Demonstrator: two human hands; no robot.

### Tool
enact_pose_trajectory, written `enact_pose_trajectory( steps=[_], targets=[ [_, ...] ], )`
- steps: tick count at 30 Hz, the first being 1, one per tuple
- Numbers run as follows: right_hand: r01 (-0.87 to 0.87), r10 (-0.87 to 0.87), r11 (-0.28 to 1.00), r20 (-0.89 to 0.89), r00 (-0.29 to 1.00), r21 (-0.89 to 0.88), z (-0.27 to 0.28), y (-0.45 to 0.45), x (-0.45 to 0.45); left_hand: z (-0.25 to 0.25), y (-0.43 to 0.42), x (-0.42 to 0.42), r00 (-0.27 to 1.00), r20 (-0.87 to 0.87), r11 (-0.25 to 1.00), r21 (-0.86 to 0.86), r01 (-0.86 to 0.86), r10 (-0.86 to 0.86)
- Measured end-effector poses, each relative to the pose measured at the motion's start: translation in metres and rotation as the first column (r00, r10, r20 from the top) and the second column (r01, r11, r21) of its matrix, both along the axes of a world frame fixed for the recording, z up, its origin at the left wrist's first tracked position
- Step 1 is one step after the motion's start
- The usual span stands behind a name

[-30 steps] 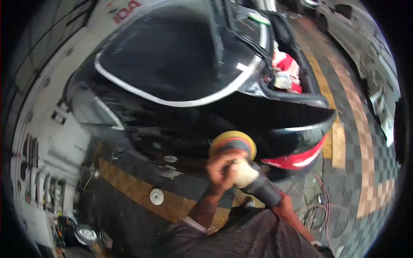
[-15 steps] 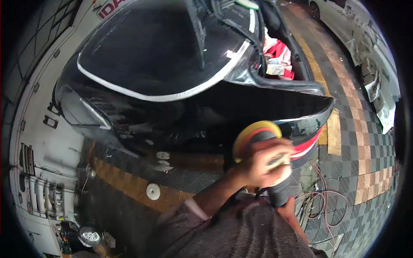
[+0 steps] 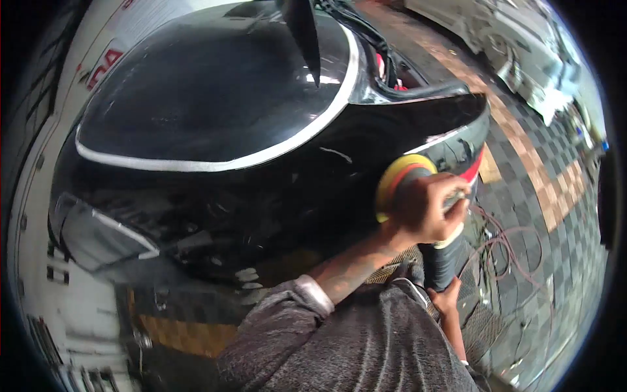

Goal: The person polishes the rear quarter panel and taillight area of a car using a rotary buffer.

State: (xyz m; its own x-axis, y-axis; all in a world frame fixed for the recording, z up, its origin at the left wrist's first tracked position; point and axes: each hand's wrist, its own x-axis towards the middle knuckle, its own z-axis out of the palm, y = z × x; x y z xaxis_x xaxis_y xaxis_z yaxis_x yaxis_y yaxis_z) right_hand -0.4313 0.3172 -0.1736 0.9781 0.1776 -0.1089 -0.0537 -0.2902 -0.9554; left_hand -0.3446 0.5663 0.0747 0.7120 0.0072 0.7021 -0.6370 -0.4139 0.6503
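A polisher (image 3: 441,266) with a yellow foam pad (image 3: 386,186) is in both my hands. My left hand (image 3: 424,204) is closed over its head, just behind the pad, arm reaching in from the left. Lower down, my right hand (image 3: 446,299) grips the rear end of the dark handle. The pad stands edge-on against the glossy black car body panel (image 3: 281,196), near the red tail light (image 3: 473,168); the exact contact is hidden. White masking tape (image 3: 261,157) borders the dark window (image 3: 215,98). Pale smears mark the panel's lower part.
A reddish hose (image 3: 499,245) lies coiled on the checkered floor (image 3: 522,189) at the right. Another car (image 3: 516,39), light coloured and partly covered, stands at the upper right. A white wall (image 3: 32,215) runs along the left.
My view has shifted, so the car looks larger and lower left. The polisher and both hands appear slightly further right, with the pad higher along the panel. Both hands keep their hold.
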Motion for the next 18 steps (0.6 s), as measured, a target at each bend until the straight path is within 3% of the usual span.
enact_pose_trajectory(
  steps=[2,3,5,8,9,10,13,18],
  targets=[
    [-0.038,0.037,0.999,-0.089,0.995,-0.011,0.019,0.038,-0.034,0.006,0.028,-0.034,0.996,-0.067,0.998,0.002,0.065,-0.064],
    [-0.06,0.06,0.998,-0.028,0.998,-0.001,-0.006,0.049,-0.05,0.004,0.041,-0.047,0.998,-0.035,0.998,0.021,0.057,-0.056],
    [-0.114,0.114,0.993,-0.008,0.993,0.035,0.0,0.078,-0.08,0.004,0.067,-0.074,0.992,-0.078,0.995,0.013,0.1,-0.098],
    [-0.275,0.275,0.957,-0.018,0.961,-0.089,0.017,0.107,-0.104,0.012,0.104,-0.113,0.996,-0.061,0.995,0.072,0.063,-0.059],
    [-0.229,0.229,0.973,-0.003,0.973,0.019,0.025,0.121,-0.112,0.012,0.115,-0.129,0.998,-0.056,0.997,0.069,0.035,-0.031],
    [-0.194,0.194,0.981,-0.007,0.981,0.014,0.031,0.127,-0.114,0.012,0.126,-0.144,0.999,-0.051,0.998,0.067,0.007,-0.003],
    [-0.334,0.339,0.935,0.019,0.941,-0.116,0.049,0.134,-0.113,0.005,0.148,-0.181,0.996,-0.055,0.997,0.016,-0.071,0.072],
    [-0.316,0.318,0.947,0.018,0.948,-0.056,0.053,0.125,-0.11,0.004,0.144,-0.175,0.995,-0.08,0.998,-0.012,-0.065,0.064]
  ],
)
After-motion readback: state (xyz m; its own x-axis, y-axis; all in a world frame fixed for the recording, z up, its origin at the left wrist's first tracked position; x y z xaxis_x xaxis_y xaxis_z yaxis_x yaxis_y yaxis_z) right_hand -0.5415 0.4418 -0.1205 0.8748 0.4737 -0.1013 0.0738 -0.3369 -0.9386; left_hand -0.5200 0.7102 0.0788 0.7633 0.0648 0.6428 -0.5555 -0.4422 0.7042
